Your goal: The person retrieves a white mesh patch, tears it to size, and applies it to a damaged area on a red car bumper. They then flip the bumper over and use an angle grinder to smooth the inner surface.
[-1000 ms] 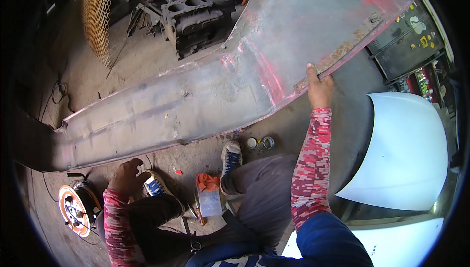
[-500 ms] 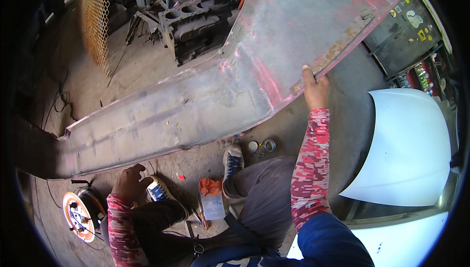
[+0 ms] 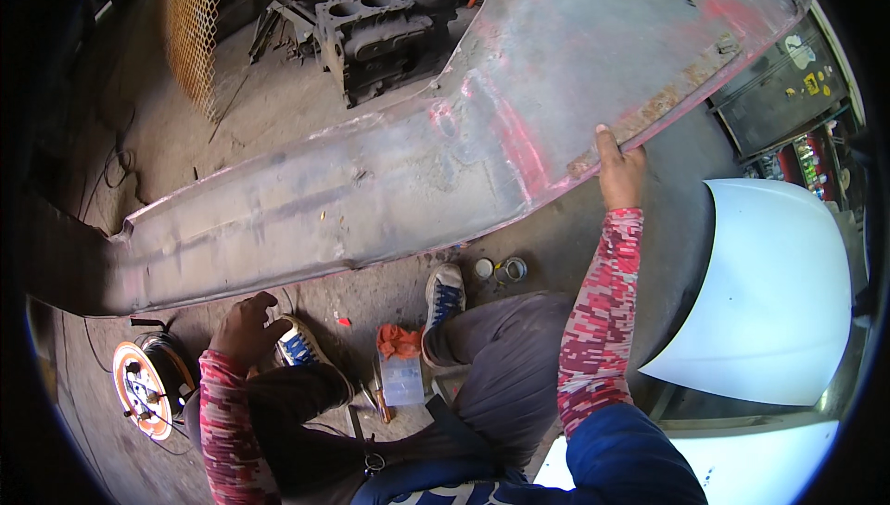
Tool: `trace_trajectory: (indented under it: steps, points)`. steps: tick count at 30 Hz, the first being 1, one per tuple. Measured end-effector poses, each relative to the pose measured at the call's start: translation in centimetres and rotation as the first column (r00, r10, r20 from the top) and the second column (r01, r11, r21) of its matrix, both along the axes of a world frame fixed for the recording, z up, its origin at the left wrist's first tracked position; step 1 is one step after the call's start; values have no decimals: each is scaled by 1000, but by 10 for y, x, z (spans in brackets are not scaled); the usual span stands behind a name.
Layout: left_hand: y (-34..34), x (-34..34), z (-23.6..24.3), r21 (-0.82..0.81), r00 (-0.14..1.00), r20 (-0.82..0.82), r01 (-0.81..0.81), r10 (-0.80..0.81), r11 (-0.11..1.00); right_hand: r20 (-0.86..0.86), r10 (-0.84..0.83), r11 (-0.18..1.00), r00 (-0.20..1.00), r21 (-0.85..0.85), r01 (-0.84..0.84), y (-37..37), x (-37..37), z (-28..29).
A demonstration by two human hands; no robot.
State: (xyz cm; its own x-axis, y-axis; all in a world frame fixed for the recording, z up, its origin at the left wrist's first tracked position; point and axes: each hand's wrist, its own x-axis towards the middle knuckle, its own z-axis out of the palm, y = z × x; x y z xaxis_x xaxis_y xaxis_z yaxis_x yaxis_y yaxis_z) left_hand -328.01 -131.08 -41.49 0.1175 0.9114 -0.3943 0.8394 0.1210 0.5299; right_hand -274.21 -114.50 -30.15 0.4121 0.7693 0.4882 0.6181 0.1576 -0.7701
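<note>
A long, worn grey vehicle body panel (image 3: 371,199) with pink and red patches stretches from the left to the far right, tilted and widening at its right end. My right hand (image 3: 621,167) grips its near edge beside a rusty strip (image 3: 672,88), thumb on the upper face and fingers hidden beneath. Just below the panel's near left edge is my left hand (image 3: 248,329). Its fingers are bent, with the thumb apart, and nothing shows in it. Whether it touches the panel edge I cannot tell.
Near my feet are a cable reel (image 3: 148,389), a clear plastic box (image 3: 401,383), an orange cloth (image 3: 399,341), a screwdriver (image 3: 381,403) and an open can (image 3: 512,270). An engine block (image 3: 375,37) and mesh sheet (image 3: 192,32) stand beyond the panel. A white car hood (image 3: 769,292) lies right.
The panel's wide end has shifted to the right and a little nearer, with my right hand still on its edge. The view has moved slightly. My left hand has kept its pose.
</note>
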Motion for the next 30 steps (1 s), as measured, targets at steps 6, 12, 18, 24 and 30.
trace_trajectory:
  steps: [6,12,18,24,30]
  points:
    - [0,-1,-3,8,999,-7,37,-37,999,77,51,999,996,3,-51,2,2,-1]
    - [0,0,-2,-10,1000,6,4,-4,1000,132,-12,998,991,-67,21,0,6,0]
    - [-3,0,-2,12,1000,-2,-16,16,1000,237,-41,999,971,-9,44,8,14,-7]
    - [-2,2,2,-24,999,-39,12,-13,1000,148,-5,999,989,-48,13,7,17,-8]
    - [-2,4,3,-20,1000,-20,-14,14,1000,164,-51,993,985,-94,67,3,9,-2]
